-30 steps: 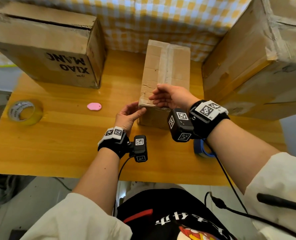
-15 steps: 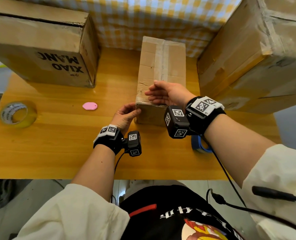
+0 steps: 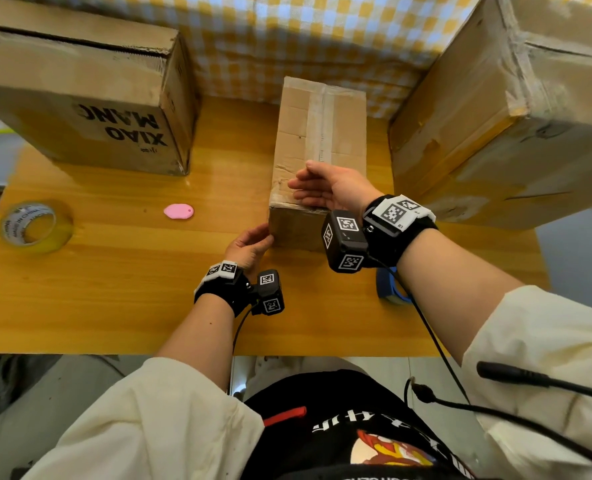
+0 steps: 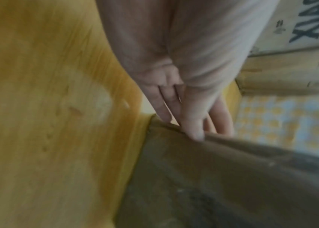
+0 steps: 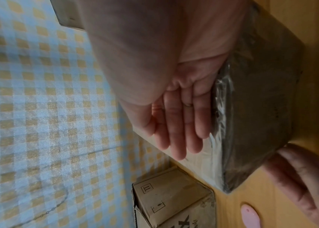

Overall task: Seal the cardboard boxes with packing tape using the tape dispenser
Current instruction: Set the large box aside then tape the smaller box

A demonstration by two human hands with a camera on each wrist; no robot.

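A small cardboard box (image 3: 319,133) stands in the middle of the table, with a strip of clear tape (image 3: 317,112) running along its top seam. My right hand (image 3: 319,188) is held flat with straight fingers over the near end of the box top (image 5: 262,108); its little-finger edge lies against the taped near edge. My left hand (image 3: 253,242) touches the box's near left corner, fingers straight along the left side (image 4: 184,108), holding nothing. A blue tape dispenser (image 3: 390,291) lies on the table, mostly hidden under my right wrist.
A large box printed XIAO MANG (image 3: 80,98) stands at the back left and another large box (image 3: 495,116) at the right. A roll of clear tape (image 3: 33,225) and a small pink object (image 3: 178,211) lie on the left of the wooden table (image 3: 114,289).
My left hand has slid down from the top edge of the box's near left corner to lower on that corner. My right hand stays flat over the near end.
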